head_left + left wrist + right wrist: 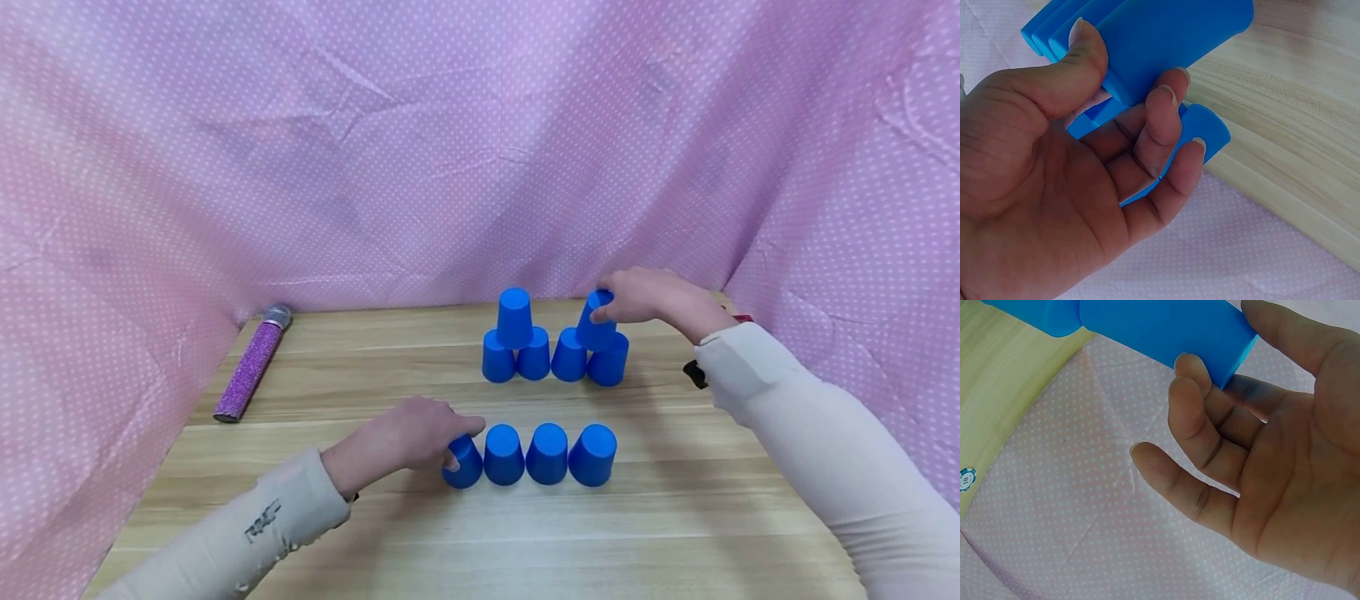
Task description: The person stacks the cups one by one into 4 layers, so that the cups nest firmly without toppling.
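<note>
Upside-down blue tapered plastic cup over two matching cups; right hand pinches it, arm reaching far. Left hand, back up, pinches front row's leftmost blue cup on pale wood-grain counter.

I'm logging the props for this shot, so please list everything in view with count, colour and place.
Table: 1, light wood, lower view
Cloth: count unclear, pink with white dots, behind and beside table
Back base cups: 4, blue, two pairs
Raised cups: 2, blue, one above each pair
Front cups: 4, blue, nearer row
Microphone: 1, purple and silver, table's left
Disc: 1, blue and white, table edge
Red item: 1, red, far right, mostly hidden
Black item: 1, black, right, partly hidden
Sleeves: 2, pale, both arms
Left hand: 1, bare, gripping leftmost front cup
Right hand: 1, bare, gripping right raised cup
</note>
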`<state>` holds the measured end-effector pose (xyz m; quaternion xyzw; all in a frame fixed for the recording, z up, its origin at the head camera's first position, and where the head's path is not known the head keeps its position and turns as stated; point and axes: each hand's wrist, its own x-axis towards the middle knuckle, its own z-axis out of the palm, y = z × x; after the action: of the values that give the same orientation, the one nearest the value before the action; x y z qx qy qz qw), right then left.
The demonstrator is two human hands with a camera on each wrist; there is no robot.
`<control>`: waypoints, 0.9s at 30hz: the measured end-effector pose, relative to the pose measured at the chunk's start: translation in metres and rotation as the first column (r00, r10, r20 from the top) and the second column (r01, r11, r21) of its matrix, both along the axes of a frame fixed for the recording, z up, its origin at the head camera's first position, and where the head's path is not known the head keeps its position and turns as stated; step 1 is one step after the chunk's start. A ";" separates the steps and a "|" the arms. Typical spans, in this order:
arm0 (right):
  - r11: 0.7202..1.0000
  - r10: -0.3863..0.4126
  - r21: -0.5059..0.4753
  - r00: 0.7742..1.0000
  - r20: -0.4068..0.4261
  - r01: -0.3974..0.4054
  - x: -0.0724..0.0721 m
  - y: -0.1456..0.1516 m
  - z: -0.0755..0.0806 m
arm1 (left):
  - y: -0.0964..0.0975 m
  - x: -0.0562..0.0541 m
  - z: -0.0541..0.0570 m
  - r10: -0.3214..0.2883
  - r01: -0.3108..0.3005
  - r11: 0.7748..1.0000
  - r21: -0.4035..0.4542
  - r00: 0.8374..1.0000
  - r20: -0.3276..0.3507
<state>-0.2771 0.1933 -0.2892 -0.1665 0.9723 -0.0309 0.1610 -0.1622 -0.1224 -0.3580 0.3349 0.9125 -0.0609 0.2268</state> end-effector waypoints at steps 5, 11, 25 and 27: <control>1.000 0.006 -0.006 1.000 0.000 -0.006 0.000 0.000 0.000 | 0.000 0.000 0.000 0.006 -0.006 1.000 0.002 1.000 0.004; 1.000 0.006 -0.006 1.000 0.011 -0.006 0.000 0.000 0.001 | 0.001 0.000 0.000 0.003 -0.003 1.000 -0.014 1.000 0.004; 1.000 -0.006 -0.026 1.000 0.012 0.006 -0.002 0.003 -0.001 | 0.001 0.000 -0.001 -0.002 0.002 1.000 -0.005 1.000 -0.009; 0.999 -0.010 -0.047 1.000 0.019 0.011 0.000 0.005 0.001 | 0.001 0.000 -0.002 -0.001 0.001 1.000 -0.007 1.000 -0.008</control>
<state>-0.2772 0.1984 -0.2880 -0.1649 0.9706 -0.0560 0.1661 -0.1626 -0.1218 -0.3600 0.3342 0.9131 -0.0654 0.2243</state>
